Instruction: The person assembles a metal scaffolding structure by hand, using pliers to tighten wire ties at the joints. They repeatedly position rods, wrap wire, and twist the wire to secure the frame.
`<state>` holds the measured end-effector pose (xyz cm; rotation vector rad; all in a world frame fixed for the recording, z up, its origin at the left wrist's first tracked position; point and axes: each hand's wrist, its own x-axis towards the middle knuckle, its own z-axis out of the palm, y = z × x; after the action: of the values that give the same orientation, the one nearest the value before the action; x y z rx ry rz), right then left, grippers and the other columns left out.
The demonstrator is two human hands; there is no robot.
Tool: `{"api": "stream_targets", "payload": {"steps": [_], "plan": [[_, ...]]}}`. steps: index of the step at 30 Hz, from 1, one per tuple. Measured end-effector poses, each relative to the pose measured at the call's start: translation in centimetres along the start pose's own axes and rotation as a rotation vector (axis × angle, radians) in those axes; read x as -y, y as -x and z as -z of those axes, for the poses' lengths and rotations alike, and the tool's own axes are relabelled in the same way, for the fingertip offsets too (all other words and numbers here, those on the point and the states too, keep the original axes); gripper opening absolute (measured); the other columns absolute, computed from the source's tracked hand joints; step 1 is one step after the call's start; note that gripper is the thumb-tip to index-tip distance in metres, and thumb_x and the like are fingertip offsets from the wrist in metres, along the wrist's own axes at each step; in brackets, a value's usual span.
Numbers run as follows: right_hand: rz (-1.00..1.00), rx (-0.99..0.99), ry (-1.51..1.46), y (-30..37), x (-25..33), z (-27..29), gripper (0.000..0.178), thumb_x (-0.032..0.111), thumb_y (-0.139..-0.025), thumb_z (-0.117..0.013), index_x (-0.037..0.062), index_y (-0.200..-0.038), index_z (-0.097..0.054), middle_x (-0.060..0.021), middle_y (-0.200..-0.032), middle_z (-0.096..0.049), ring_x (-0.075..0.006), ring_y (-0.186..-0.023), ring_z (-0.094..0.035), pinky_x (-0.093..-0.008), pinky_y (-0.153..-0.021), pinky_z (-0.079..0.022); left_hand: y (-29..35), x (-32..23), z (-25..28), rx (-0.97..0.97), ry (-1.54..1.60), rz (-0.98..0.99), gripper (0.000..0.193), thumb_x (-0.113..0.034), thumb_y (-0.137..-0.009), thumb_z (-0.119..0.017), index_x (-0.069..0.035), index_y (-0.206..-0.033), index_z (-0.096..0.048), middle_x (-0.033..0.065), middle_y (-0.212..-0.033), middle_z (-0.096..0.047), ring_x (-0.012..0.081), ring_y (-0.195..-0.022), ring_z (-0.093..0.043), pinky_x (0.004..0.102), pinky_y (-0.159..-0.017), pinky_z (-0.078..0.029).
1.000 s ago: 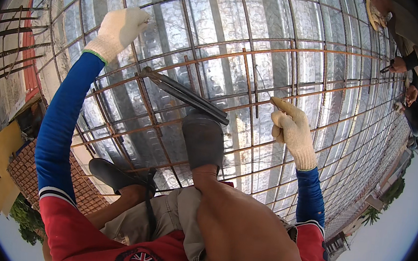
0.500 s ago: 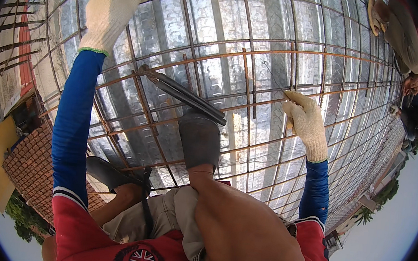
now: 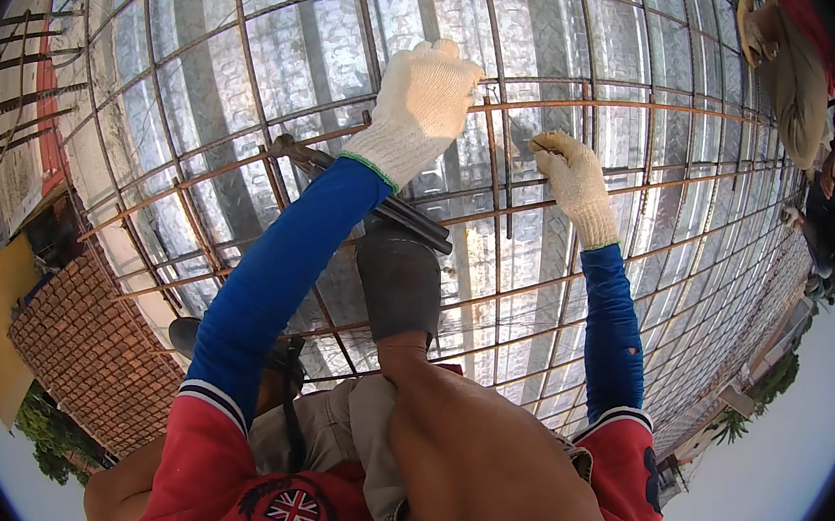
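Note:
My left hand [image 3: 420, 110], in a white knitted glove, is over a rusty rebar [image 3: 543, 101] of the mesh with its fingers curled in. Whatever those fingers hold is hidden. To its right my gloved right hand [image 3: 576, 183] pinches a thin tie wire, which barely shows at the fingertips. Below my left wrist lie steel pincers [image 3: 425, 225], dark handles toward my shoe [image 3: 398, 274] and jaws on a bar crossing. The left forearm covers part of the handles.
The rebar mesh [image 3: 525, 293] spreads over corrugated metal decking [image 3: 411, 19]. Bar ends [image 3: 28, 72] stick out at the far left. Another person [image 3: 800, 96] is at the upper right, with more people beyond. Roof tiles [image 3: 94, 335] show at lower left.
My left hand has come right and down from the upper left, toward my right hand. My right hand has shifted slightly left and up. The pincers have stayed put.

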<state>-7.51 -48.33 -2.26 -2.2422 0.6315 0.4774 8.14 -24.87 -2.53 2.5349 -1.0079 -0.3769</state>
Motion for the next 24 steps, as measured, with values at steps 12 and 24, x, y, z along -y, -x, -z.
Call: {"api": "stream_targets", "payload": {"steps": [12, 24], "plan": [[0.097, -0.205, 0.201, 1.0, 0.1, -1.5, 0.022, 0.013, -0.096, -0.073, 0.0128, -0.117, -0.079, -0.0114, -0.109, -0.079, -0.0323, -0.103, -0.077, -0.0409, -0.087, -0.061, -2.0, 2.0, -1.0, -0.033, 0.051, -0.148, 0.034, -0.028, -0.093, -0.080, -0.017, -0.125, -0.081, 0.0123, -0.139, -0.069, 0.0328, -0.126, -0.064, 0.0460, -0.111, -0.050], [0.380, -0.317, 0.414, -1.8, 1.1, -2.6, 0.021, 0.009, -0.091, -0.074, 0.0133, -0.112, -0.076, -0.0110, -0.103, -0.073, -0.0363, -0.098, -0.072, -0.0466, -0.082, -0.058, 0.6, 0.7, 0.3, 0.042, 0.084, 0.023, 0.020, -0.027, -0.097, -0.075, -0.015, -0.111, -0.083, 0.0085, -0.095, -0.070, 0.0294, -0.093, -0.070, 0.0440, -0.084, -0.058]]}}
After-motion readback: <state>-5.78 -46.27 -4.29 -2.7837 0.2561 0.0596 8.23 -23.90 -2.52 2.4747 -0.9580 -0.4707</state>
